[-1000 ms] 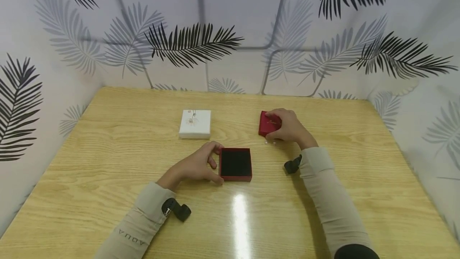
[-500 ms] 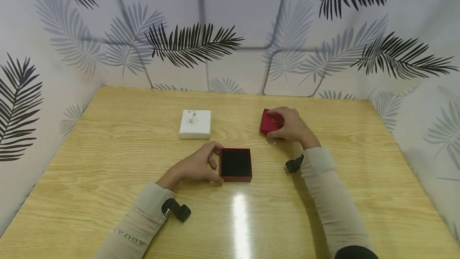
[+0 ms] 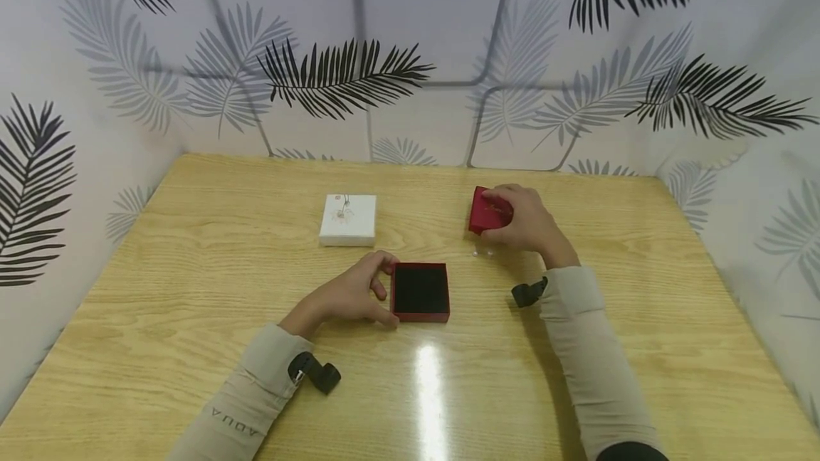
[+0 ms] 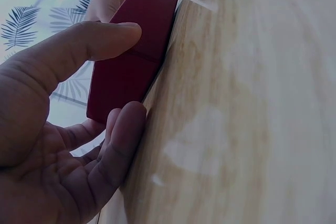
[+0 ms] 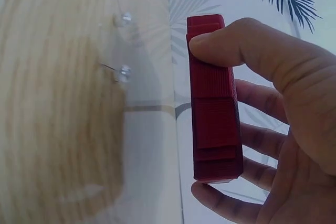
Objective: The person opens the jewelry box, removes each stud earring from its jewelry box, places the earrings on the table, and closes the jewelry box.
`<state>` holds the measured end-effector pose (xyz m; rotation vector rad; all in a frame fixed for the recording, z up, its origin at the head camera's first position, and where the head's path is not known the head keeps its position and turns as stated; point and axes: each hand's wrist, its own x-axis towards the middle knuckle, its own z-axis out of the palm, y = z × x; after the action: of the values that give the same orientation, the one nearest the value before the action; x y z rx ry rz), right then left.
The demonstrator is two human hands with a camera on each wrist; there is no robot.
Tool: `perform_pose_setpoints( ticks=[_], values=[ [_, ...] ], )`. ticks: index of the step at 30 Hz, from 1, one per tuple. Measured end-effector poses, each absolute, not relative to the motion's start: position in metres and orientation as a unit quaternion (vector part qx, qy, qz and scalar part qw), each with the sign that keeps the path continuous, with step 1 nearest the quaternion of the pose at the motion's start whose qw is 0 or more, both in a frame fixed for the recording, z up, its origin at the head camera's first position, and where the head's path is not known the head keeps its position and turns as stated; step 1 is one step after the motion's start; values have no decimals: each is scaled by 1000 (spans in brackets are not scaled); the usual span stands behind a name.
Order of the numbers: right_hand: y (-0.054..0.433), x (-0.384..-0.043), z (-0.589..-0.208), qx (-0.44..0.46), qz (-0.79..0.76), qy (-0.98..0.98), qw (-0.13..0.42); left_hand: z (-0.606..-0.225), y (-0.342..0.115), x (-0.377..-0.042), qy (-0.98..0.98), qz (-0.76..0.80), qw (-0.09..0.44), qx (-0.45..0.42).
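Note:
My left hand (image 3: 352, 294) grips the left side of an open red box (image 3: 421, 318) with a black lining, thumb at its near corner and a finger at its far corner. In the left wrist view the thumb presses the side of this red box (image 4: 128, 77). Farther back on the right, my right hand (image 3: 522, 223) holds a smaller red lid (image 3: 485, 213) with gold script. In the right wrist view, my thumb pinches its ribbed edge (image 5: 214, 124), and it is clear of the table. Two stud earrings (image 5: 124, 72) with clear stones lie on the table beside it.
A white box (image 3: 349, 230) stands at the back left, with a small thin wire-like item with shiny bits on its top. The wooden table (image 3: 192, 269) meets a leaf-patterned backdrop (image 3: 416, 119) at the back. Black cameras are strapped to both wrists.
My right hand has moved slightly right and back with the red lid, rising off the table, and the two earrings show more clearly. The left hand and the open box have stayed put.

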<state>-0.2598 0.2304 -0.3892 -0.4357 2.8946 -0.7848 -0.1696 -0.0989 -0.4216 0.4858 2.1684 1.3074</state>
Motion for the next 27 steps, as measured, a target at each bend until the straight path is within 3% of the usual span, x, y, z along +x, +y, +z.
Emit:
perform_pose_setpoints(
  ticks=[27],
  values=[
    [232, -243, -373, -145, -260, 953, 50, -418, -98, -169, 810, 486, 276, 180]
  ],
)
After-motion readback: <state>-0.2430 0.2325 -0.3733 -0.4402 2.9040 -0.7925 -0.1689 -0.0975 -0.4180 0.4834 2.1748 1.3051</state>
